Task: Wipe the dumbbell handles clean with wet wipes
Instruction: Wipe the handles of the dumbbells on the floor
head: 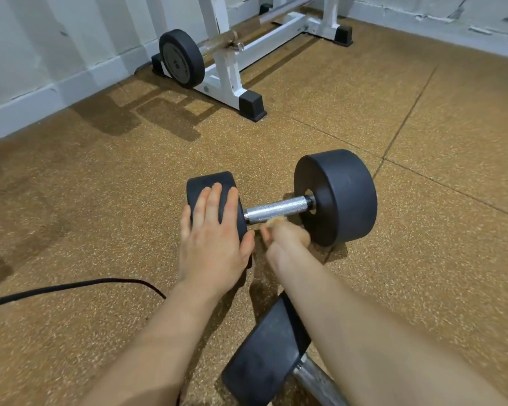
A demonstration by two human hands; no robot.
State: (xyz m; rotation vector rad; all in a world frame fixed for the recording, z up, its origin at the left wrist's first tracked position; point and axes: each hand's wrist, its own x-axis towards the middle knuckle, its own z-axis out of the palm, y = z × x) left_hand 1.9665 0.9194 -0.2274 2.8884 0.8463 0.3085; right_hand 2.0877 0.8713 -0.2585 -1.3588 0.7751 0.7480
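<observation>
Your left hand [214, 230] lies flat, fingers [214, 197] straight and released, on one head of a black dumbbell [340, 197] on the speckled tan floor [100, 200]. Its steel handle [279, 208] runs right from those fingers. Your right hand [285, 232] is blurred just below the handle, so I cannot tell its grip. A second dumbbell [264, 361] lies under your right forearm. Beyond your fingers, a white rack [232, 68] stands by the pale wall [27, 54].

The dumbbell [282, 206] has matt black rubbery heads and a knurled shiny metal handle [277, 208], on speckled rough floor [100, 230]
</observation>
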